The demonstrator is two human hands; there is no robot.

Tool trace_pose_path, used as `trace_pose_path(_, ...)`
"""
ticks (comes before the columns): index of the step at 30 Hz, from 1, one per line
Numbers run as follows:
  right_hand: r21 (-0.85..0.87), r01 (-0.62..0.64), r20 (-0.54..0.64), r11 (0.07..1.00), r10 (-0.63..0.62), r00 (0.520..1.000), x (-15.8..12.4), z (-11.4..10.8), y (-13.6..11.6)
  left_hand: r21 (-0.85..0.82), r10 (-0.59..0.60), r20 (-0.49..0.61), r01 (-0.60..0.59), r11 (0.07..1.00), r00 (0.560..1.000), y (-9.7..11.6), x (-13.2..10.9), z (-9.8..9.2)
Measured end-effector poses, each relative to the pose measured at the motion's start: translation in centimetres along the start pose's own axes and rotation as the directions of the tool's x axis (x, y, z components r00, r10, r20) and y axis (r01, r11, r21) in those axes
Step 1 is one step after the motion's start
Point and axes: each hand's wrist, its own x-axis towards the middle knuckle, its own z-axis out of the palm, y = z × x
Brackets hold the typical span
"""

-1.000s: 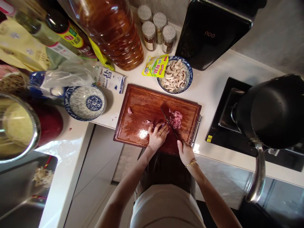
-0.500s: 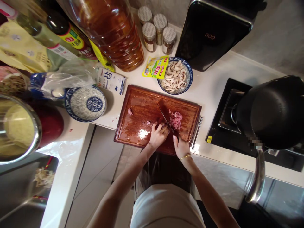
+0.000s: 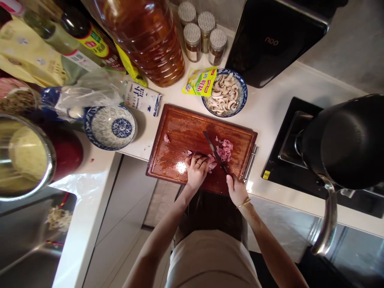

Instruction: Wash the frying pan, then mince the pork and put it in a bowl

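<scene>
A wet wooden cutting board [image 3: 180, 132] lies on the white counter, with a small heap of pink minced meat [image 3: 225, 149] on its right half. My right hand [image 3: 236, 190] grips the handle of a dark knife [image 3: 213, 149] whose blade lies against the heap's left side. My left hand [image 3: 196, 168] rests on the board with fingers curled over a piece of meat [image 3: 211, 163] beside the blade. A stray scrap of meat [image 3: 166, 138] sits on the left of the board.
A blue-rimmed bowl of sliced mushrooms [image 3: 225, 94] and a yellow packet [image 3: 200, 81] stand behind the board. A blue-patterned bowl [image 3: 110, 127] sits left, under a big oil bottle [image 3: 144, 38] and spice jars [image 3: 204, 34]. A black pot [image 3: 348, 140] is on the stove, right.
The knife pulled back toward the board's right front, after swinging left half a second ago. My left hand drew a piece of meat out of the heap and curled over it.
</scene>
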Motion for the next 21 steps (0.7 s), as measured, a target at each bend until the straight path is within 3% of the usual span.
trace_pose_path(6,-0.066,-0.005,0.065,0.998,0.009,0.998,-0.4,0.0,0.2,0.038,-0.004,-0.001,0.004,0.999,1.0,0.9,1.0,0.8)
trace_pose_path(14,-0.087,0.003,0.081,0.996,0.004,0.997,-0.1,0.1,0.0,0.03,-0.048,0.022,0.048,0.998,0.999,1.3,0.6,0.8)
trace_pose_path(21,-0.203,-0.127,0.145,0.971,0.158,0.977,2.9,1.6,-2.4,0.05,-0.009,-0.001,0.01,0.999,1.0,1.0,0.3,0.9)
